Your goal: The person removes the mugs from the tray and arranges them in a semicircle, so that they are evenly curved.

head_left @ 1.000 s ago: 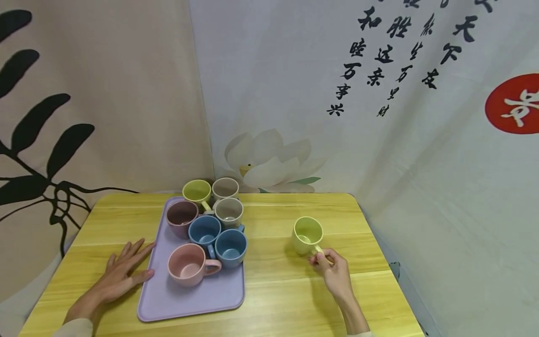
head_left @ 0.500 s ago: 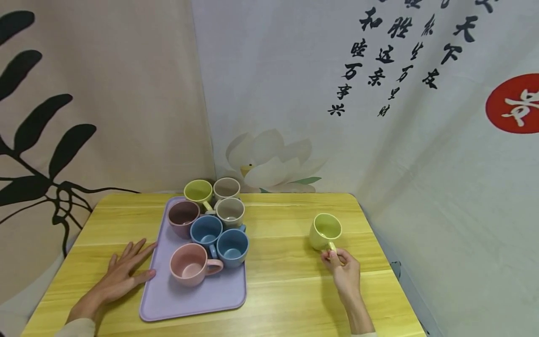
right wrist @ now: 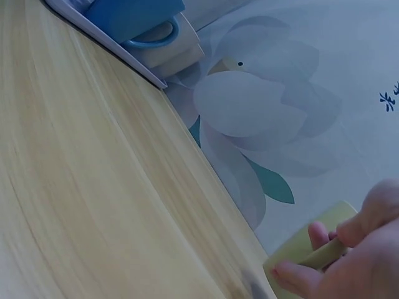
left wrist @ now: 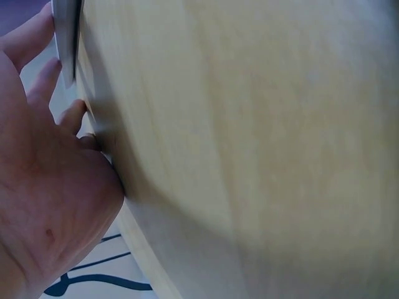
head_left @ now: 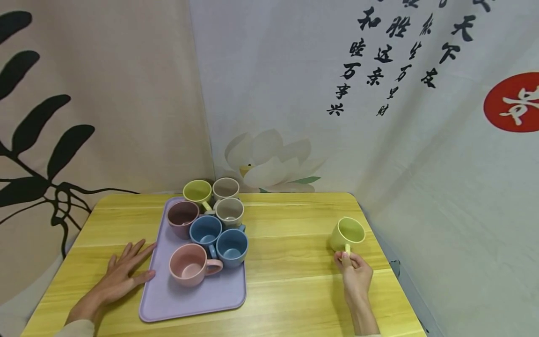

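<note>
My right hand [head_left: 353,270] pinches the handle of a light green mug [head_left: 347,235] near the right edge of the wooden table [head_left: 286,285]. The right wrist view shows fingers [right wrist: 312,265] curled round that green mug's handle [right wrist: 321,256]. My left hand [head_left: 122,274] lies flat on the table with fingers spread, touching the left rim of a lilac tray [head_left: 198,295]. In the left wrist view the palm [left wrist: 43,205] presses against the table top [left wrist: 249,156].
The tray carries several mugs: a pink one [head_left: 189,264], two blue ones [head_left: 219,238], a mauve one [head_left: 182,217], a green one [head_left: 197,192] and two beige ones [head_left: 227,201]. Printed fabric walls [head_left: 294,93] close off the table's back and right side.
My right hand has carried the green mug to the right, from the table's middle toward its right edge. The left hand has stayed put beside the tray.
</note>
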{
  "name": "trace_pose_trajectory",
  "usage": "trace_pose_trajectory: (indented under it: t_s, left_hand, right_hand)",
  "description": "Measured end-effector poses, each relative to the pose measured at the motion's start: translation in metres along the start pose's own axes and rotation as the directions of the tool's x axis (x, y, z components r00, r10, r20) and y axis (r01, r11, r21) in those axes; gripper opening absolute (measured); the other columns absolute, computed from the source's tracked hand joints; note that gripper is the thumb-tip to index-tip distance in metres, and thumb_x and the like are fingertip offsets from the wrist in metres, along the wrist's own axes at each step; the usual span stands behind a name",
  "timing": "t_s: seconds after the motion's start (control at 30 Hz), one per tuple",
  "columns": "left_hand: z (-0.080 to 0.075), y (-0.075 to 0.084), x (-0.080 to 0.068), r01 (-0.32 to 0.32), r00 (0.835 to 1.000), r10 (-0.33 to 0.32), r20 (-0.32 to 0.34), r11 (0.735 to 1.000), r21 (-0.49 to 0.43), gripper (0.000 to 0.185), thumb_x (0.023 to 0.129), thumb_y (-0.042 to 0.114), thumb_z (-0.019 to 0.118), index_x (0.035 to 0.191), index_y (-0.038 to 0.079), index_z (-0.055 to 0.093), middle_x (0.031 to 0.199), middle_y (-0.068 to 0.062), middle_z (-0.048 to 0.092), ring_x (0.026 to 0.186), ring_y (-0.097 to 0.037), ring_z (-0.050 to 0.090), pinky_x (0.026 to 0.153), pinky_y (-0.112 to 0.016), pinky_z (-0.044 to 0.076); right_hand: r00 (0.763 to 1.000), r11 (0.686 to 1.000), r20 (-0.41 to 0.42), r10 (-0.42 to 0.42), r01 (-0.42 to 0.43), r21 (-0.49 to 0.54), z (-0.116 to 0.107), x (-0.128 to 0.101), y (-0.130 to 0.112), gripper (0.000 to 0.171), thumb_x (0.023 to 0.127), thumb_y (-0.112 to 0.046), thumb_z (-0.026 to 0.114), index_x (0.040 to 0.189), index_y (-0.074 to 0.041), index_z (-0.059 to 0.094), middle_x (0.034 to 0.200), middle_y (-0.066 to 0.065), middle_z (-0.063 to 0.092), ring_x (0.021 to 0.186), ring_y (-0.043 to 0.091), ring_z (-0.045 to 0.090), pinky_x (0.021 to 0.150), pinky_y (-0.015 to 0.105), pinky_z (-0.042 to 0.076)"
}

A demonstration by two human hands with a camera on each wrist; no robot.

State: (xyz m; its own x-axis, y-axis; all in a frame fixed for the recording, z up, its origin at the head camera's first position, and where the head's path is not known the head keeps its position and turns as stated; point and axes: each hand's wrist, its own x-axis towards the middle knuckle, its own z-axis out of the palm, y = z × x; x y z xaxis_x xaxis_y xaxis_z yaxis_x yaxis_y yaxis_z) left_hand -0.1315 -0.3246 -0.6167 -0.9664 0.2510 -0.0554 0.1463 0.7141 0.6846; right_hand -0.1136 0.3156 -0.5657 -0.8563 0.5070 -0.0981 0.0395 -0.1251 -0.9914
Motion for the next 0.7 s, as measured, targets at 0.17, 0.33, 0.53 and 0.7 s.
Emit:
trace_pose_trajectory:
  t_s: [0.17,0.33,0.53,0.7]
  left_hand:
    - [-0.001,0.001,0.001,0.019,1.0,-0.019,0.014,1.0,-0.002,0.082,0.11,0.044,0.069,0.178,0.014,0.033,0.185,-0.038,0.011,0.168,-0.071,-0.006,0.127,-0.085,-0.026]
    - [-0.001,0.001,0.001,0.021,1.0,-0.021,0.016,1.0,0.001,0.083,0.11,0.044,0.069,0.178,0.014,0.033,0.184,-0.039,0.011,0.168,-0.072,-0.006,0.127,-0.086,-0.026]
    - [-0.001,0.001,0.002,0.025,1.0,-0.025,0.018,1.0,0.002,0.083,0.11,0.044,0.069,0.179,0.015,0.033,0.185,-0.039,0.011,0.169,-0.071,-0.006,0.127,-0.086,-0.026]
    - [0.0,-0.001,0.002,0.024,1.0,-0.024,0.013,1.0,0.006,0.083,0.11,0.044,0.069,0.179,0.016,0.033,0.185,-0.038,0.011,0.169,-0.071,-0.006,0.127,-0.086,-0.026]
  right_hand:
    - [0.998,0.999,-0.056,-0.018,0.02,0.044,-0.006,0.003,0.003,0.022,0.111,0.0,0.067,0.117,0.021,0.069,0.094,0.002,0.086,0.096,0.009,0.084,0.102,0.032,0.068]
    - [0.992,0.995,-0.125,-0.02,0.031,0.09,-0.011,0.005,0.006,0.016,0.109,0.002,0.07,0.113,0.017,0.072,0.092,0.002,0.087,0.09,0.008,0.084,0.099,0.031,0.069]
    - [0.979,0.99,-0.203,-0.015,0.043,0.132,-0.015,0.008,0.008,0.011,0.107,0.005,0.071,0.108,0.015,0.073,0.088,0.001,0.087,0.086,0.006,0.085,0.097,0.03,0.069]
    - [0.972,0.986,-0.236,-0.007,0.046,0.16,-0.018,0.009,0.009,0.007,0.106,0.005,0.072,0.103,0.011,0.075,0.087,0.0,0.086,0.088,0.008,0.085,0.095,0.028,0.07]
